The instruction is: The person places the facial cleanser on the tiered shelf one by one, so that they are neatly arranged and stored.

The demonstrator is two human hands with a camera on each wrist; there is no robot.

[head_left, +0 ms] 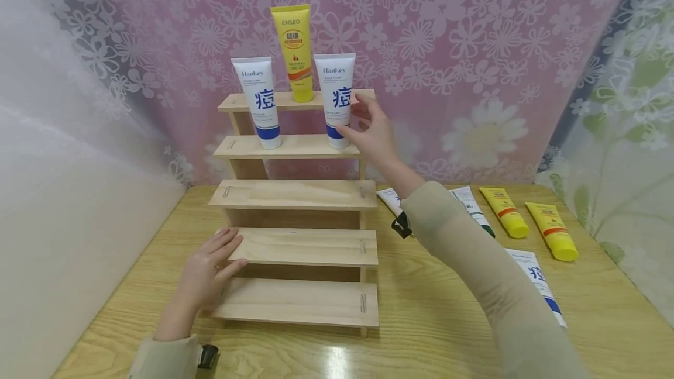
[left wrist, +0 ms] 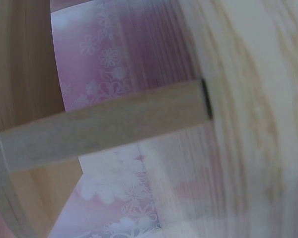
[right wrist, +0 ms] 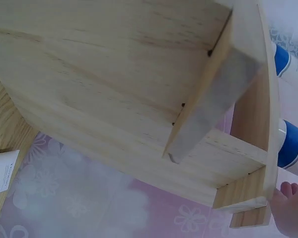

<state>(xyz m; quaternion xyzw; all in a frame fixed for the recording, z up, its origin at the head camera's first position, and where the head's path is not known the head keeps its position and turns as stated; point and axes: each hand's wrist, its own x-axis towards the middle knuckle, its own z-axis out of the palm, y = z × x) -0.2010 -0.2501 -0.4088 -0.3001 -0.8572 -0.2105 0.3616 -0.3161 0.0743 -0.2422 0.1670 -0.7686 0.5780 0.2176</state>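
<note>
A stepped wooden display rack stands on the table. My right hand pinches the right edge of a white Hankey tube, thumb over its blue band. This tube stands upright on the second step from the top, and its lower end also shows in the right wrist view. A matching white tube stands left on the same step, and a yellow tube stands on the top step. My left hand rests on the left end of the second-lowest step, fingers extended. The left wrist view shows wooden rack parts close up.
On the table at right lie two yellow tubes, a white tube with a green cap and a white-and-blue tube. Another white tube lies partly behind my right sleeve. A floral curtain hangs behind the rack.
</note>
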